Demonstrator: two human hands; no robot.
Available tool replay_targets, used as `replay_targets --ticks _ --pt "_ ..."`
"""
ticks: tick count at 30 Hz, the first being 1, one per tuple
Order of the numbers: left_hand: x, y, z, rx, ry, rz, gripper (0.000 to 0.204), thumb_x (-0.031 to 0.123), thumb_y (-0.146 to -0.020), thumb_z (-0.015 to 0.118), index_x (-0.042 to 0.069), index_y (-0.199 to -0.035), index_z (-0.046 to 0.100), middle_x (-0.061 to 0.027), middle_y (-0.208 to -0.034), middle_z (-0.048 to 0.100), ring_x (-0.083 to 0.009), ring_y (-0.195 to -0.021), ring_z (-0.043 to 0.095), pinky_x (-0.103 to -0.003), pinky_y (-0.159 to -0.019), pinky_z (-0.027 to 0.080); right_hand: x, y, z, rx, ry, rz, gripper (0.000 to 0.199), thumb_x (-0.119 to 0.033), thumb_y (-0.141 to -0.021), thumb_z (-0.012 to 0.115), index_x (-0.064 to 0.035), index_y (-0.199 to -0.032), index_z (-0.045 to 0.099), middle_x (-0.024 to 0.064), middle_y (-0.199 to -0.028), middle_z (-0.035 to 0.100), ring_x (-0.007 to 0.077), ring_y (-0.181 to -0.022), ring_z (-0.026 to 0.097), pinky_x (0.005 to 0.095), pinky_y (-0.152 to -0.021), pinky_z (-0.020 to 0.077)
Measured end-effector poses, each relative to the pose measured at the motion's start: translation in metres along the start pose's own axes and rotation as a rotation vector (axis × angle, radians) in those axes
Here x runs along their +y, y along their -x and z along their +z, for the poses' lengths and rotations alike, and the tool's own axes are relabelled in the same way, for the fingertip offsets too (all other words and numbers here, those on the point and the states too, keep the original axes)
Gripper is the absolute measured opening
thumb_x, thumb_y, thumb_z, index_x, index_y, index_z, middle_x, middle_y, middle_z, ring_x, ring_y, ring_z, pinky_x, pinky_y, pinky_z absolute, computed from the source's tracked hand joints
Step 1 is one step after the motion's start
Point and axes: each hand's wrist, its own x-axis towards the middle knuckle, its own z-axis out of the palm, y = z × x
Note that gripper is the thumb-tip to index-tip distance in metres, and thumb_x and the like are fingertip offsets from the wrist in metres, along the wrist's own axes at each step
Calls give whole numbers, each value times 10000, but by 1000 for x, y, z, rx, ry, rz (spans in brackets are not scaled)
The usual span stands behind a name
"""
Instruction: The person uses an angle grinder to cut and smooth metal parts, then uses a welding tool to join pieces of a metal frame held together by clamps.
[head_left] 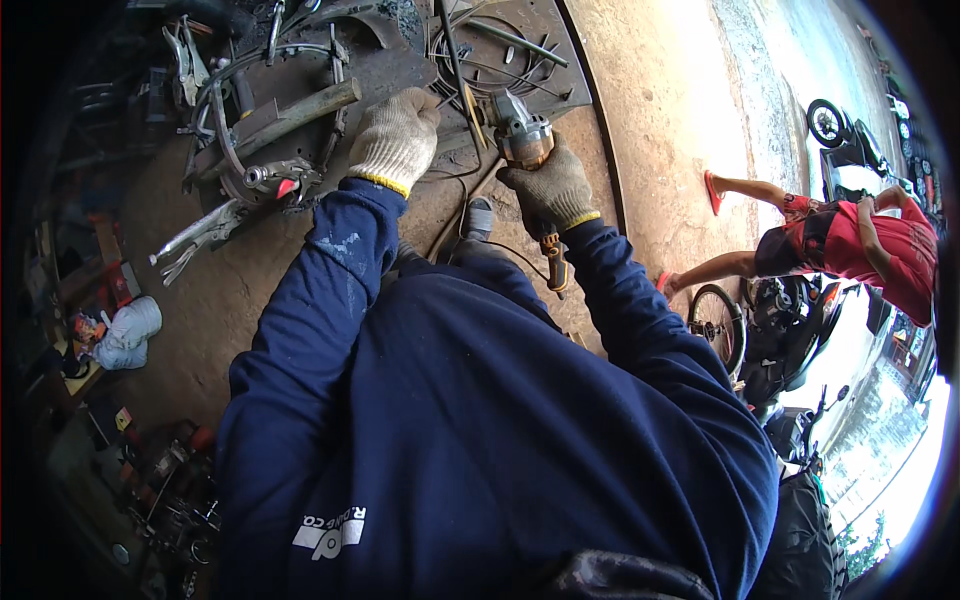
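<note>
While your right hand (552, 187) is clamping its fingers around the angle grinder (520, 135), your left hand (395, 140), fingers together, is resting beside it on the bent metal workpiece (262, 130); grinding looks unfinished.

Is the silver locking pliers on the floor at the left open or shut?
Open: the silver locking pliers lies on the floor with its handles spread apart.

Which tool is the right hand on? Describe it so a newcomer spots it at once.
Start at the dark metal work plate at top centre, strewn with bent rods and clamps. At its lower right edge, the gloved right hand grips an angle grinder. It stands out from the bare steel pieces around it by its silver gear head, its orange body and the cord trailing from its handle.
</note>
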Motion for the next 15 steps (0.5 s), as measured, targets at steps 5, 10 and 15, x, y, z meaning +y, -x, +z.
replay_targets --ticks 5,10,15 --pt "6 2 3 3 -71 23 282 314 -957 666 134 -1162 741 -165 -1128 741 -361 -1041 710 -444 -916 561 -5 4 -5 -4 25 -3 830 -388 -675 899 -6 -1324 551 240 -1113 726 416 -1053 706 457 -905 561" --pt "-8 -2 10 -33 26 3 274 282 -965 675 95 -1156 740 -136 -1047 757 -276 -903 729 -398 -812 578 5 1 0 -17 10 -18 819 -394 -675 895 -8 -1315 558 234 -1107 729 408 -1049 709 457 -904 563" --pt "-10 -1 6 -241 468 -151 242 175 -1010 655 28 -1194 710 -41 -907 715 -98 -694 634 -271 -604 520 17 -2 3 -34 7 33 822 -393 -668 891 -14 -1318 560 219 -1108 730 393 -1048 712 447 -911 563"
